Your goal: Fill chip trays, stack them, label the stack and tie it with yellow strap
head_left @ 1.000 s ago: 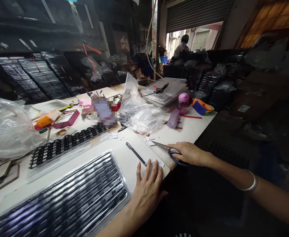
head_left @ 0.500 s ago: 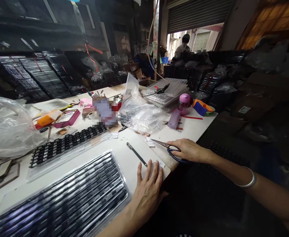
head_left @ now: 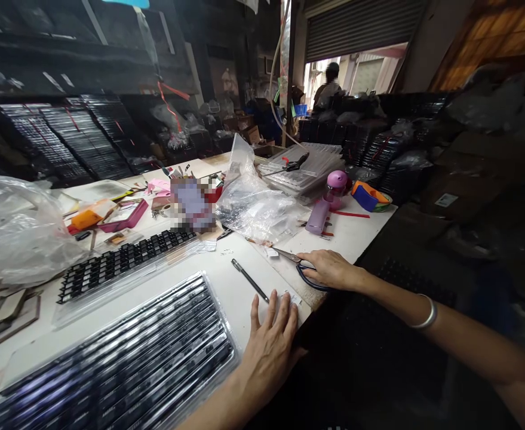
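My left hand (head_left: 269, 346) lies with its fingers apart on the white table, their tips on a small paper label (head_left: 291, 297) near the table's edge. A dark pen (head_left: 249, 280) rests just beyond those fingertips. To the right, my right hand (head_left: 331, 269) is closed round the dark handles of a pair of scissors (head_left: 289, 255). The blades point left, close to a small white piece of paper (head_left: 272, 252). At the lower left is a clear tray with rows of black strips (head_left: 128, 358).
Crumpled clear plastic (head_left: 262, 209) covers the table's middle, beside stacked clear trays (head_left: 307, 167). A pink bottle (head_left: 335, 188), a purple case (head_left: 318, 217) and an orange-blue roll (head_left: 370, 196) stand at the right. Another tray of black parts (head_left: 123, 263) is at the left. A person (head_left: 329, 86) is in the background.
My right hand has moved a little left with the scissors, nearer the small white paper. My left hand remains spread over the label.
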`<act>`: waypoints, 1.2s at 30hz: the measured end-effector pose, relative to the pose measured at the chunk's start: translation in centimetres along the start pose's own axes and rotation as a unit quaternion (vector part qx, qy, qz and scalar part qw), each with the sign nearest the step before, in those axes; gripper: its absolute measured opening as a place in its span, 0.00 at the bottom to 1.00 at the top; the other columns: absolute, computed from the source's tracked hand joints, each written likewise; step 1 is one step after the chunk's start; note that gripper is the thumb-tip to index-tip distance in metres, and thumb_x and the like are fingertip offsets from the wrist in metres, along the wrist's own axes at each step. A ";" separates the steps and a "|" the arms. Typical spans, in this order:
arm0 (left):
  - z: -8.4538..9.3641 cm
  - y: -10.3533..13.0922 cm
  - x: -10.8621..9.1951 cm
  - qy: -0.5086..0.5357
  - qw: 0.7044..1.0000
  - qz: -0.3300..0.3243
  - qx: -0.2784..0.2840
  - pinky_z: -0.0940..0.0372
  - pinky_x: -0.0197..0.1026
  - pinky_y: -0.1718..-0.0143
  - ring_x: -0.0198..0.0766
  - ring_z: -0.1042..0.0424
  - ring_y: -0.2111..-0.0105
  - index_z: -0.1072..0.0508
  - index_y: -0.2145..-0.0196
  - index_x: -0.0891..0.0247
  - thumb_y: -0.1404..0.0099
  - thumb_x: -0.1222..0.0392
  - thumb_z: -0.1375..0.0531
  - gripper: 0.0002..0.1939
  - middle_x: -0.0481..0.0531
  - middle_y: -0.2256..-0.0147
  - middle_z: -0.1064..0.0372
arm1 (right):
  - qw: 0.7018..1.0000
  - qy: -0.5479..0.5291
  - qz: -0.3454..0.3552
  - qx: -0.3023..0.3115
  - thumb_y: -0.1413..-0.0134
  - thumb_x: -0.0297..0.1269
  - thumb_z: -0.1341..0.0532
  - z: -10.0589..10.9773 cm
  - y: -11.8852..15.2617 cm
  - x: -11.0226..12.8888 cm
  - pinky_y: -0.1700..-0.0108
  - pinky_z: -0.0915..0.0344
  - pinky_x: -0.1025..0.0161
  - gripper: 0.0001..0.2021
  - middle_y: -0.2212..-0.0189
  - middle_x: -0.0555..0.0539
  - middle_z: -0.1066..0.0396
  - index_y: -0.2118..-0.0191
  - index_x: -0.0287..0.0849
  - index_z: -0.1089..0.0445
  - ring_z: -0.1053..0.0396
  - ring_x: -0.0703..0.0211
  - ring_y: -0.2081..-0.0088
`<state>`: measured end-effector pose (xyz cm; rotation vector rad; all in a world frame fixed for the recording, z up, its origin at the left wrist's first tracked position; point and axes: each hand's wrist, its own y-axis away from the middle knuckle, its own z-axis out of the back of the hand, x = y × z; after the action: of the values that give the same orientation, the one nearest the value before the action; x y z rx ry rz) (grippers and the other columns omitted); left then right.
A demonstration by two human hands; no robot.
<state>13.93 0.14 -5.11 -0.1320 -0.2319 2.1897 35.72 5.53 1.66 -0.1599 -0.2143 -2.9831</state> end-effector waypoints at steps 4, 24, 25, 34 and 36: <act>0.0 0.0 0.0 0.003 1.000 -0.002 0.000 0.55 0.68 0.42 0.59 0.55 0.37 0.45 0.40 0.64 0.36 0.43 0.49 0.33 0.61 0.38 0.49 | 1.000 -0.001 0.002 -0.006 0.42 0.40 0.47 0.1 0.9 -0.4 0.53 0.38 0.60 0.23 0.54 0.39 0.28 0.42 0.41 0.39 0.31 0.49 0.53; 0.1 -0.1 0.1 -0.016 0.999 -0.019 -0.024 0.53 0.65 0.42 0.57 0.52 0.38 0.42 0.41 0.66 0.36 0.43 0.49 0.31 0.63 0.39 0.46 | 1.000 0.005 0.009 0.008 0.44 0.39 0.44 0.5 -0.7 1.1 0.55 0.37 0.56 0.22 0.56 0.38 0.27 0.43 0.42 0.36 0.30 0.45 0.54; 0.1 -0.1 0.1 -0.016 0.999 -0.024 -0.029 0.52 0.64 0.43 0.56 0.50 0.39 0.41 0.42 0.66 0.35 0.44 0.49 0.30 0.64 0.40 0.45 | 1.000 -0.001 0.010 0.005 0.44 0.39 0.44 0.5 -0.8 1.1 0.54 0.37 0.57 0.22 0.56 0.38 0.27 0.43 0.42 0.36 0.30 0.46 0.54; 0.2 0.4 -0.7 -0.048 0.986 -0.117 -0.106 0.43 0.50 0.47 0.45 0.33 0.53 0.34 0.50 0.72 0.34 0.67 0.50 0.16 0.62 0.53 0.30 | 0.997 -0.044 0.006 -0.070 0.44 0.38 0.45 -1.0 1.2 -4.1 0.54 0.35 0.60 0.18 0.54 0.43 0.27 0.49 0.43 0.32 0.29 0.51 0.54; 0.1 0.2 -0.9 -0.046 0.983 -0.135 -0.115 0.39 0.48 0.52 0.43 0.31 0.57 0.32 0.54 0.74 0.34 0.69 0.51 0.13 0.63 0.57 0.29 | 0.994 -0.031 -0.005 -0.102 0.44 0.36 0.45 -1.8 0.1 -4.2 0.55 0.35 0.55 0.17 0.57 0.37 0.27 0.50 0.37 0.31 0.29 0.46 0.55</act>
<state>14.26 -0.68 -5.00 -0.1218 -0.5253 1.8956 39.70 5.74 -0.58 -0.2736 0.0832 -3.0071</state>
